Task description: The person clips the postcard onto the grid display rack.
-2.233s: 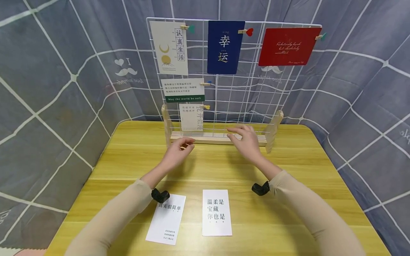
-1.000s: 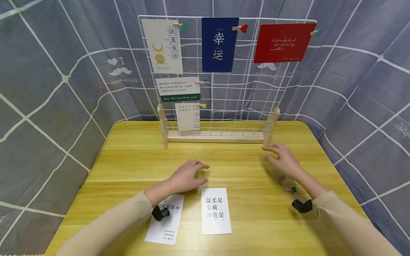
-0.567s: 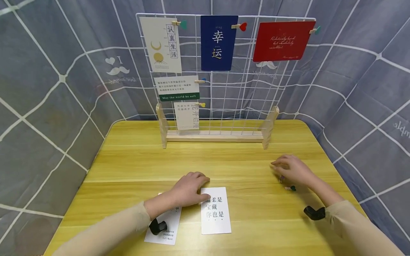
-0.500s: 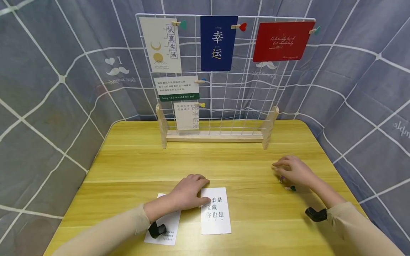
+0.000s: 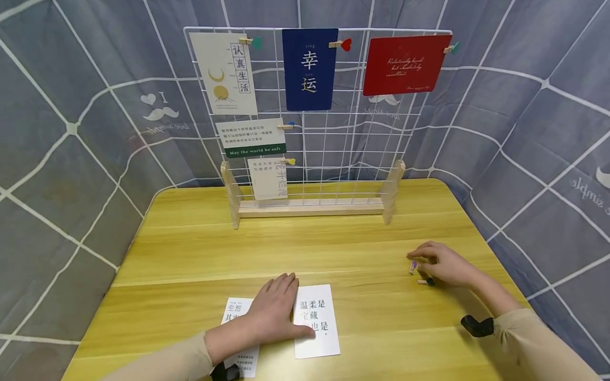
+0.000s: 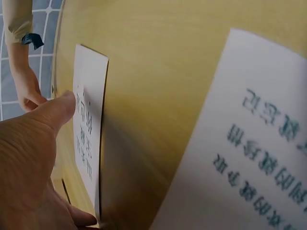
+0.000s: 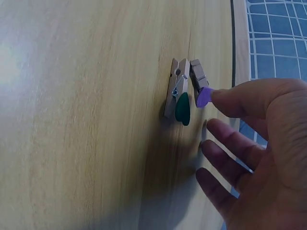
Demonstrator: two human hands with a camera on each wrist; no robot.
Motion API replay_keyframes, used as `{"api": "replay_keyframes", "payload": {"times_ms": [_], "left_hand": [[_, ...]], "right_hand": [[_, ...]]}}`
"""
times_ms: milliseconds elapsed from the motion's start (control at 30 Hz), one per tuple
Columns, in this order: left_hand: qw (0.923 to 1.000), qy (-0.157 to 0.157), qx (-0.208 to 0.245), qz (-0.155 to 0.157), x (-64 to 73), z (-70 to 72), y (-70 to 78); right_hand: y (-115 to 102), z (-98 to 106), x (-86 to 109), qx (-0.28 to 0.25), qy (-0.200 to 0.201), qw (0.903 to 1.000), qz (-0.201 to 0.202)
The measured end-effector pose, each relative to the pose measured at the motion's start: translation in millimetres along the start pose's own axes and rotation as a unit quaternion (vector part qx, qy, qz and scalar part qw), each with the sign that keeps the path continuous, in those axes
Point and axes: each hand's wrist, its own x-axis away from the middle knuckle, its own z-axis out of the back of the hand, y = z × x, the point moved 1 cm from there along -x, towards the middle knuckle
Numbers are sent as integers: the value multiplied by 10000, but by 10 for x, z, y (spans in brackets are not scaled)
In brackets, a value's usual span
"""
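In the head view my left hand lies palm down with straight fingers between two white printed cards. Its thumb rests on the right card, and the fingers lie along that card's left edge. The hand and wrist partly cover the left card. To the right, my right hand reaches down over two small wooden clothespins. One is the clothespin with a purple heart, its heart right at the thumb tip. Beside it lies the clothespin with a green heart. My index finger is mostly hidden behind the thumb in the right wrist view.
A white wire grid rack on a wooden stand stands at the back of the table. Several cards hang clipped on it, among them a blue card and a red card. A grey checked curtain surrounds the table.
Both hands have come away from the rack toward the table's front. My left hand has settled onto the right card; my right hand has moved down to the clothespins. The view has shifted slightly.
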Motion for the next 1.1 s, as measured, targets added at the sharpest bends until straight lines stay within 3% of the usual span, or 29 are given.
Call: {"api": "replay_keyframes", "payload": {"times_ms": [233,467,800,1100], "left_hand": [[9993,-106,-353,-24,5,-11,33],[9992,-176,-370,-42,13,5,36],[9996,52,-263,-124,-46,32,-23],[9992,278,-229,-198,-100,49,-50]], "right_hand": [[61,-33,6,123,3,9996,243],[85,-50,5,243,-44,9994,257],[100,-63,-15,356,188,9984,403],[132,-121,-51,263,337,9991,68]]}}
